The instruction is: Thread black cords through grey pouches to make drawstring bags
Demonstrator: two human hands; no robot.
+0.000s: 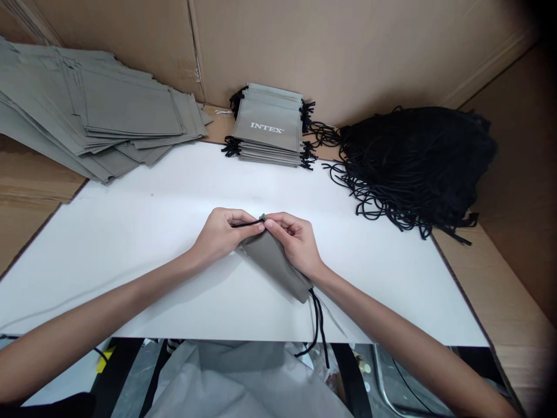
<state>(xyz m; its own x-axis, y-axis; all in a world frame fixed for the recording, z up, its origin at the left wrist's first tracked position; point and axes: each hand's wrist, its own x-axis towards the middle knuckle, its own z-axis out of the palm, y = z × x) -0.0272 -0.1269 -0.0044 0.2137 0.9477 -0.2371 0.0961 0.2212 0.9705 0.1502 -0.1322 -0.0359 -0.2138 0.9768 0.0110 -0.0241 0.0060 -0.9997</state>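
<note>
Over the middle of the white table, a grey drawstring pouch [278, 261] hangs slanted between my two hands. My left hand [228, 232] is closed, thumb and fingers pinching a black cord [246, 223] at the pouch's top corner. The thumb and fingers of my right hand [296, 238] pinch the pouch's fabric at that same corner, and the two thumbs nearly meet. From the opposite lower corner, black cord ends [319, 325] dangle past the table's front edge. A thin wire-like strand [333, 316] trails beside them. Part of the pouch is hidden behind my right hand.
Flat grey fabric pieces [130, 110] lie in a spread pile at the back left. A stack of corded pouches marked INTEX [267, 116] sits at the back centre. A large heap of black cords [418, 162] fills the back right. Cardboard walls [348, 52] surround the white table [174, 197].
</note>
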